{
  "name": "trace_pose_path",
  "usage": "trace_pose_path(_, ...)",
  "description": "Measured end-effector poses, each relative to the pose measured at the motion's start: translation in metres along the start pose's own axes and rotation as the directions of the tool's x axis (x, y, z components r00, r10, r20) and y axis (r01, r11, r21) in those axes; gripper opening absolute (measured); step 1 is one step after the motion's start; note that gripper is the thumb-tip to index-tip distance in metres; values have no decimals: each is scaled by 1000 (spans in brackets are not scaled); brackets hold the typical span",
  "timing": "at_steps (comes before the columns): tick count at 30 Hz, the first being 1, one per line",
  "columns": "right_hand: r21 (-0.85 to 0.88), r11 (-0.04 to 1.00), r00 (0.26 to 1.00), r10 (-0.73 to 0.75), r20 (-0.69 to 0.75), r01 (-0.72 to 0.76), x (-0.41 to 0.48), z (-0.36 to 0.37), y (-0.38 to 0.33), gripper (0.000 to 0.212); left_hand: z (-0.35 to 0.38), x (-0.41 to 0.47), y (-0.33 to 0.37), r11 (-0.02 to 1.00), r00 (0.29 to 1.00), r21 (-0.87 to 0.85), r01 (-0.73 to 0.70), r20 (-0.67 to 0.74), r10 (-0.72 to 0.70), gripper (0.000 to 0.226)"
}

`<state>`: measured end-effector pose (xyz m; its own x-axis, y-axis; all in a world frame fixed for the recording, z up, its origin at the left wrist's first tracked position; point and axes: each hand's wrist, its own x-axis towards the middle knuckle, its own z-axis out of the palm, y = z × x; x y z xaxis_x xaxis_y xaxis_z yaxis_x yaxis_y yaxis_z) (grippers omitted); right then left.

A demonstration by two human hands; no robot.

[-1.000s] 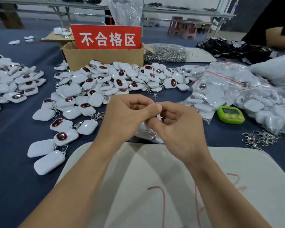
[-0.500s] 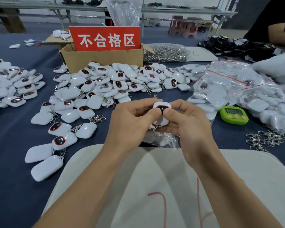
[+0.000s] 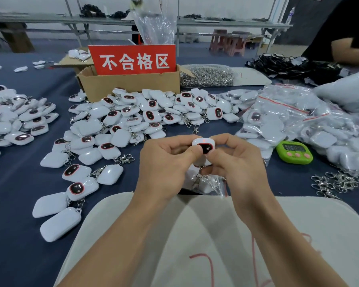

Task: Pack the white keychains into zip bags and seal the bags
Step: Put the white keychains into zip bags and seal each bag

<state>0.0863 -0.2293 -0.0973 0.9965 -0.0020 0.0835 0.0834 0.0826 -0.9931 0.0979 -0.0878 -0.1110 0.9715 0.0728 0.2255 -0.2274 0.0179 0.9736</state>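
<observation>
Keychain (image 3: pixel 204 147) pinched by thumb and fingers of left hand (image 3: pixel 166 168) and right hand (image 3: pixel 236 168); zip bag (image 3: pixel 212 184) just below fingers. Looks light, rigid, glossy, probably slippery: hold by side edges.

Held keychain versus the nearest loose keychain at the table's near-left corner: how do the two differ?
The held keychain is pinched between the left hand and right hand above the blue cloth; the nearest loose keychain lies untouched on it. The held keychain shows a dark, red-rimmed screen; the nearest loose keychain shows plain white. Both are white, rounded shells.
</observation>
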Motion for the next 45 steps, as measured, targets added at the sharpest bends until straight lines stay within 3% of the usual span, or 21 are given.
trace_pose_path(5, -41, 999, 998, -8, -63, 6, 0, 1, 1, 25, 3, 1, 2, 999, 999, -6, 38, 30, -37, 15)
trace_pose_path(16, -252, 954, 971, -201, -127, 164, 1, 2, 5, 29, 5, 0, 2, 999, 999, -32, -5, 54, 7, 16)
trace_pose_path(25, -321, 923, 925, -295, -238, 212, 0, 1, 5, 43, 2, -1, -1, 999, 999, 41, -11, -30, 12, 14)
trace_pose_path(29, -565, 767, 849, -488, -205, 304, -2, -1, 3, 41, 6, -7, 0, 943, 982, 309, -125, -94, 161, 38)
trace_pose_path(32, -686, 636, 807, -579, -119, 355, -4, 0, 3, 44, 8, -13, 5, 879, 963, 423, -222, -49, 266, 38)
trace_pose_path(42, -568, 763, 866, -471, -166, 307, -1, -3, 7, 41, 6, -7, -1, 903, 978, 400, -154, -72, 198, 28)
trace_pose_path(45, -521, 808, 897, -412, -163, 276, 2, -5, 6, 36, 5, -9, -1, 888, 975, 429, -164, -65, 211, 38)
